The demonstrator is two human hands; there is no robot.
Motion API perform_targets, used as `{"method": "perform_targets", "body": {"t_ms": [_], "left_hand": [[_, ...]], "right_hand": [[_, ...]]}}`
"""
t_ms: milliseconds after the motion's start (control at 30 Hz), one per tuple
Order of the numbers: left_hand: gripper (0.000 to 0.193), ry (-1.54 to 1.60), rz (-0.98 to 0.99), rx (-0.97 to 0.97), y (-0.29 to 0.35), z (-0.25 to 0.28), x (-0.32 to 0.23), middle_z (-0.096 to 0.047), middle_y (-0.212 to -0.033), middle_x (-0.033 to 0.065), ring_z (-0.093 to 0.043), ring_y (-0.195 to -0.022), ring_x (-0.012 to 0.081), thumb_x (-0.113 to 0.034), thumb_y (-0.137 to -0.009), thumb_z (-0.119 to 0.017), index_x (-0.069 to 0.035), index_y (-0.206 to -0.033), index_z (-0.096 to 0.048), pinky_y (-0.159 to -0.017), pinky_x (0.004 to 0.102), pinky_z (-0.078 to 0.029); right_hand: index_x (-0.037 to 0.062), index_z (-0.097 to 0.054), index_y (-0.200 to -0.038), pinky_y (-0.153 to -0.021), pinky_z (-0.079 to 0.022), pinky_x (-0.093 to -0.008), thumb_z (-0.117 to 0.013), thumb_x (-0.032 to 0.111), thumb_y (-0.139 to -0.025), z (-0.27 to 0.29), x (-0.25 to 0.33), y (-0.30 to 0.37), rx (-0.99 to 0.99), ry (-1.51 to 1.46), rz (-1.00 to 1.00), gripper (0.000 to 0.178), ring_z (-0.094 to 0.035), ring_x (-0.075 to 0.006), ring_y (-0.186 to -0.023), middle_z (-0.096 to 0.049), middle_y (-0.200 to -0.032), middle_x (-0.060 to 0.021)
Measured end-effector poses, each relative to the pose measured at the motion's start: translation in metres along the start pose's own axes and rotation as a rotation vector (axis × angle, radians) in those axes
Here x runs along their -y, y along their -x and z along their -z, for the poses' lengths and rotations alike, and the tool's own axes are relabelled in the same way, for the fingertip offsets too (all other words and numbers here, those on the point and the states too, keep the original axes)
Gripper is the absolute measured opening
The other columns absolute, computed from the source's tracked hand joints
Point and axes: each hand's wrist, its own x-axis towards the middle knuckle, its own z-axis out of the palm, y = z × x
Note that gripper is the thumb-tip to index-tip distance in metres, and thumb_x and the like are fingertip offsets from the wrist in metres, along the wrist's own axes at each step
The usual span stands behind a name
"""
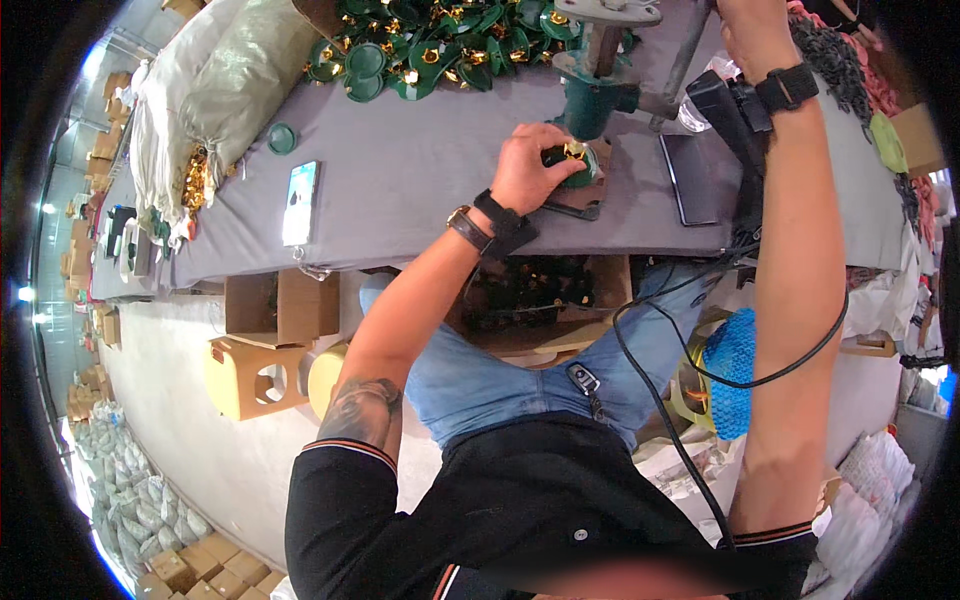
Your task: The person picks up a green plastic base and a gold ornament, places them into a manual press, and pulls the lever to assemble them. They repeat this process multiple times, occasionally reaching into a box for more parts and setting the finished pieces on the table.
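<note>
One grey-covered desk across upper frame. Disc pile, top centre; green press to its right. Right hand, upper right: cropped, grip cannot be told. Left hand, upper centre: clamped on green-and-gold piece at its right side, just below press.

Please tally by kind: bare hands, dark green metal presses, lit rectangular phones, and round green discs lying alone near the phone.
Bare left hand and right hand: 2
Dark green metal press: 1
Lit rectangular phone: 1
Round green disc lying alone: 1
Total: 5
</note>
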Motion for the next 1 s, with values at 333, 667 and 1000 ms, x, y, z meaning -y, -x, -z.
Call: {"method": "perform_targets", "body": {"t_ms": [333,667,1000], "left_hand": [[0.032,0.004,0.047,0.005,-0.004,-0.003,-0.006,-0.071,-0.107,0.0115,-0.063,-0.104,0.033,-0.016,-0.072,-0.089,-0.005,-0.098,-0.076,-0.094,0.0406,-0.051],[0.031,-0.082,-0.036,0.084,0.001,0.015,0.002,-0.069,-0.107,0.0151,-0.064,-0.104,0.0363,-0.019,-0.078,-0.086,0.0,-0.096,-0.07,-0.09,0.0427,-0.051],[0.042,0.199,0.297,0.396,0.018,0.091,-0.016,-0.07,-0.094,0.006,-0.067,-0.096,0.0186,-0.024,-0.079,-0.088,-0.006,-0.116,-0.075,-0.089,0.034,-0.053]], "right_hand": [[0.0085,-0.053,-0.085,-0.087,-0.049,-0.0511,-0.062,0.006,-0.086,0.025,-0.079,0.237,0.273,0.376,0.927,0.009,-0.064,-0.0268,-0.076,-0.058,-0.082,-0.0079],[0.0026,-0.061,-0.095,-0.071,-0.047,-0.0292,-0.061,0.01,-0.101,0.009,0.012,0.14,0.068,0.304,0.445,0.009,-0.058,-0.0152,-0.076,-0.06,-0.084,-0.0047],[0.0097,-0.053,-0.098,-0.051,-0.043,-0.0261,-0.059,0.024,-0.104,0.003,0.004,0.014,0.051,0.025,0.068,0.017,-0.048,-0.0084,-0.055,-0.048,-0.075,0.0011]]}}
